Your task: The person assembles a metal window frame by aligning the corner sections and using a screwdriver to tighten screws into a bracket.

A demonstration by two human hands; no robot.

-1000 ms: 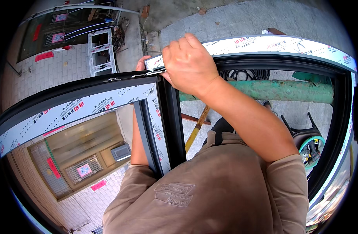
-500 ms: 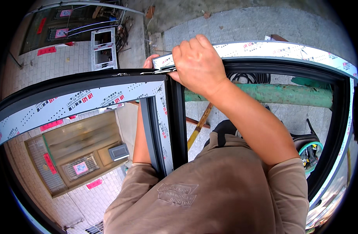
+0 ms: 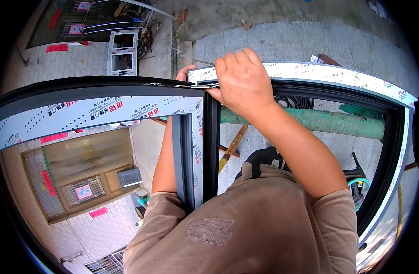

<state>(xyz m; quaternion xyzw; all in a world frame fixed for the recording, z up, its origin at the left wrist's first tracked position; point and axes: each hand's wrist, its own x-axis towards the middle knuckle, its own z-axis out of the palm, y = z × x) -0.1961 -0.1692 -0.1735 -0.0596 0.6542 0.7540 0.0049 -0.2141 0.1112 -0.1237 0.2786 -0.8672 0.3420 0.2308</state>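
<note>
A dark window frame [image 3: 328, 69] with printed white film on its face stands in front of me. My right hand [image 3: 246, 82] is closed over its top rail, near the left corner, thumb low by a slim metal hinge arm [image 3: 199, 86]. My left hand [image 3: 185, 72] is mostly hidden behind the corner. Only its curled fingertips show, pressed against the frame's end, while the forearm is seen through the sash opening. Joined at this corner, the film-covered window sash [image 3: 104, 111] is swung out to the left.
Through the frame, a green pipe [image 3: 310, 121] runs across, with a coil of black cable [image 3: 295, 101] beyond it and a yellow bar [image 3: 232, 148] below. A green-rimmed bucket [image 3: 362, 185] with tools stands at right. A white framed panel [image 3: 123, 52] leans at the far left.
The frame, the sash and both hands sit slightly lower and further right in the picture, and the surroundings have shifted with the view. Both hands keep their hold at the corner.
</note>
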